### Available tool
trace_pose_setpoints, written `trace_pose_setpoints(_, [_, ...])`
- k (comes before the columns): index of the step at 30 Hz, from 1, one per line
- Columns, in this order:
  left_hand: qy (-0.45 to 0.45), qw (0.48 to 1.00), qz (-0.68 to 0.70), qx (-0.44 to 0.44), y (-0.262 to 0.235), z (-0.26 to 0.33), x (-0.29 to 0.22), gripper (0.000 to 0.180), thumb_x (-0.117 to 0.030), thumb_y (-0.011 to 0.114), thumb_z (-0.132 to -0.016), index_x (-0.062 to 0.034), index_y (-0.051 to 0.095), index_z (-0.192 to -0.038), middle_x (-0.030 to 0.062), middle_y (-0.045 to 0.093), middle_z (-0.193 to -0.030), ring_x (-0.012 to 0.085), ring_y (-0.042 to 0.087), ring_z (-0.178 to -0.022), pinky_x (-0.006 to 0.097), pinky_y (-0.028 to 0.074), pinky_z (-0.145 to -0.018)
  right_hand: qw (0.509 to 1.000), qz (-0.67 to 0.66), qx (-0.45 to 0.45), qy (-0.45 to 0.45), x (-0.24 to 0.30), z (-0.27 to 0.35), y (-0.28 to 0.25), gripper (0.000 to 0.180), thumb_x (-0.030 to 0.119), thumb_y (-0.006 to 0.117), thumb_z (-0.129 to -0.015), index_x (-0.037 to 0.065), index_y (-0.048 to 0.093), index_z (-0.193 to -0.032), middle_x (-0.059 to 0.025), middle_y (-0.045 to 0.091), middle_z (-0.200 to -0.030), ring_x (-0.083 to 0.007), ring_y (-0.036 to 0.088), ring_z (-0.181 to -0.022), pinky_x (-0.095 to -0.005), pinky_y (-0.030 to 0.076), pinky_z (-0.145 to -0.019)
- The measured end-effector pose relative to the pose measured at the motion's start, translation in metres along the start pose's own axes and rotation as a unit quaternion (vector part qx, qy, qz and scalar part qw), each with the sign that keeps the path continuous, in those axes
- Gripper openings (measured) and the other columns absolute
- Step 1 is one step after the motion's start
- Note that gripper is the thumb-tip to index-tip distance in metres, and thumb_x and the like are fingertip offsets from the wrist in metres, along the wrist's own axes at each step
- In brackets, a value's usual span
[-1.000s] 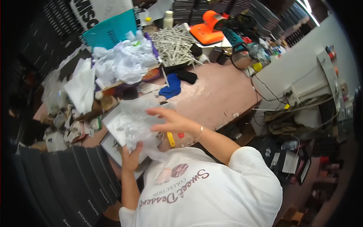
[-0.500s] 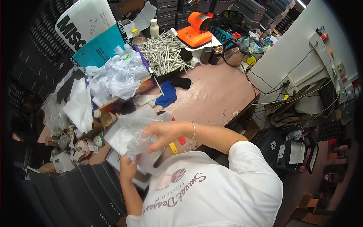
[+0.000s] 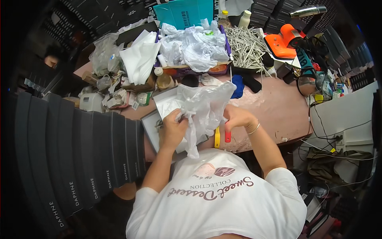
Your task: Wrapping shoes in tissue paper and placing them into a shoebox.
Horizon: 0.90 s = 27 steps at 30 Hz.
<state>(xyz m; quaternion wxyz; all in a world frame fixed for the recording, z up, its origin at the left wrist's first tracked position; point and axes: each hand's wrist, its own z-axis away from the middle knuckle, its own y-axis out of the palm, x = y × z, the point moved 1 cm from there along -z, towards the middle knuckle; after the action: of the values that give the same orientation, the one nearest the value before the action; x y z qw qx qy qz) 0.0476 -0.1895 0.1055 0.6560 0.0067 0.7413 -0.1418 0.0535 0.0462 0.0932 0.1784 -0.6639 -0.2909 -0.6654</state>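
Note:
A thin, crumpled, see-through white sheet hangs between my hands; whether it is tissue paper or plastic I cannot tell. My left hand is closed on its bunched left side. At the right edge, my right hand has its fingers curled in and appears to pinch the sheet, with its fingertips partly hidden. Below and behind the sheet lies an open pale box, mostly covered. Close to my right hand are a yellow handle and a red handle on the pink table.
A box heaped with white crumpled paper stands at the back, beside a pile of thin pale sticks. Further right are an orange device and a kettle. Dark shoeboxes are stacked on the left.
My view has swung, so the table sits more squarely ahead. My hands, close together before, have moved apart, and the sheet is spread wider between them.

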Motion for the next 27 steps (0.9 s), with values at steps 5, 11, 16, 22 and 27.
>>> trace_pose_setpoints(5, [-0.002, 0.999, 0.035, -0.005, 0.004, -0.008, -0.019, 0.034, -0.014, 0.067, -0.082, 0.0026, 0.057, -0.110, 0.0073, 0.062, -0.103, 0.0145, 0.059, -0.090, 0.025, 0.047, -0.078, 0.965, 0.115, -0.235, 0.011, 0.004, -0.030, 0.050, 0.046, 0.017, 0.076, -0.074, 0.002, 0.057, -0.113, -0.0069, 0.060, -0.108, -0.0136, 0.056, -0.096, -0.0292, 0.046, -0.083])
trace_pose_setpoints(11, [-0.139, 0.944, 0.276, 0.117, 0.020, 0.031, 0.029, 0.046, -0.019, 0.064, -0.087, 0.0018, 0.048, -0.124, 0.0091, 0.058, -0.115, 0.0161, 0.055, -0.105, 0.031, 0.042, -0.094, 0.926, -0.069, -0.371, -0.008, 0.003, -0.037, 0.034, 0.027, 0.008, 0.068, -0.081, 0.001, 0.060, -0.107, -0.0036, 0.062, -0.099, -0.0106, 0.057, -0.089, -0.0268, 0.047, -0.076])
trace_pose_setpoints(16, [-0.240, 0.861, 0.435, 0.105, 0.008, 0.050, 0.050, 0.025, -0.013, 0.061, -0.088, 0.0007, 0.058, -0.109, 0.0079, 0.065, -0.099, 0.0142, 0.063, -0.087, 0.028, 0.052, -0.078, 0.903, 0.101, -0.408, -0.085, -0.001, -0.034, 0.010, 0.021, 0.004, 0.065, -0.082, 0.002, 0.061, -0.103, -0.0031, 0.063, -0.096, -0.0123, 0.056, -0.085, -0.0269, 0.044, -0.077])
trace_pose_setpoints(22, [-0.327, 0.843, 0.138, 0.404, -0.059, 0.060, 0.059, 0.034, -0.020, 0.065, -0.086, 0.0024, 0.057, -0.110, 0.0080, 0.064, -0.099, 0.0119, 0.061, -0.079, 0.025, 0.051, -0.071, 0.886, -0.087, -0.454, -0.042, -0.018, -0.033, 0.013, 0.028, 0.008, 0.065, -0.084, -0.002, 0.057, -0.108, -0.0061, 0.063, -0.100, -0.0151, 0.058, -0.091, -0.0278, 0.047, -0.076])
trace_pose_setpoints(27, [-0.108, 0.954, 0.214, 0.183, 0.006, 0.055, 0.041, 0.038, -0.018, 0.064, -0.086, 0.0016, 0.054, -0.117, 0.0057, 0.062, -0.105, 0.0119, 0.059, -0.088, 0.025, 0.048, -0.078, 0.857, -0.232, -0.460, -0.033, -0.014, -0.048, 0.031, 0.031, 0.011, 0.066, -0.084, -0.002, 0.056, -0.111, -0.0061, 0.062, -0.102, -0.0127, 0.060, -0.086, -0.0270, 0.048, -0.071])
